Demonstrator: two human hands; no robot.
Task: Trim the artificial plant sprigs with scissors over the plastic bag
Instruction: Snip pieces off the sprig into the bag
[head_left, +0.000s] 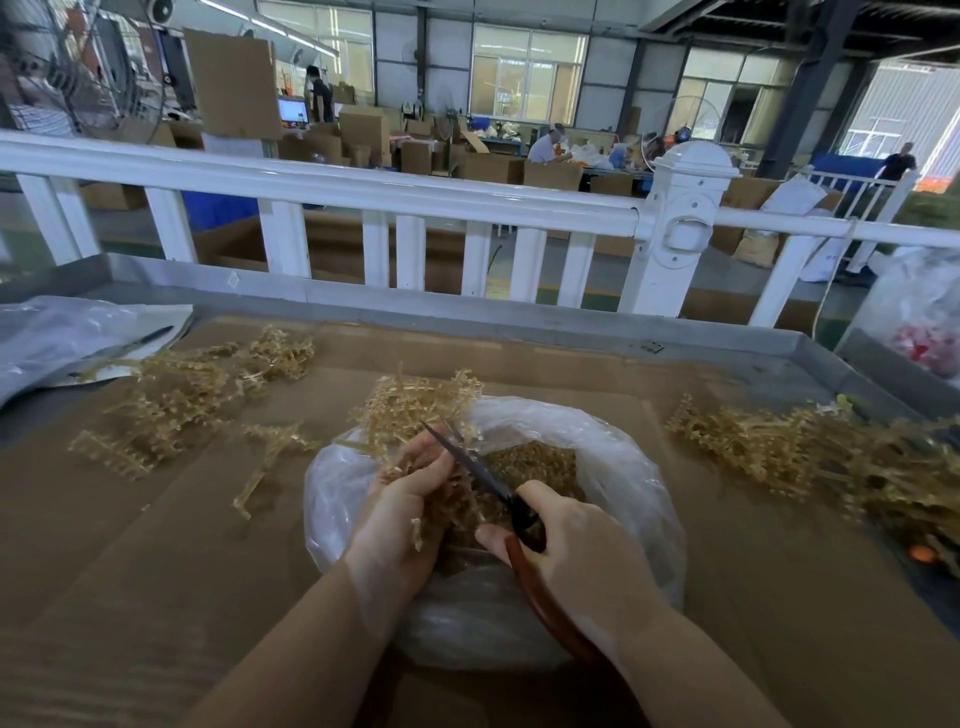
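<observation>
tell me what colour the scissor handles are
Reddish-brown, on the scissors held by the right hand; seen in the head view.

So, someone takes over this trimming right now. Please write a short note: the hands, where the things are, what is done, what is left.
Left hand: holds a bunch of sprigs over the open bag.
Right hand: grips the scissors, blades open at the bunch.
Done: the bag already holds many trimmings.
Left: finish this bunch. One pile lies on the cardboard to the left, another pile to the right; I cannot tell which of them is already trimmed, so check before cutting.
</observation>
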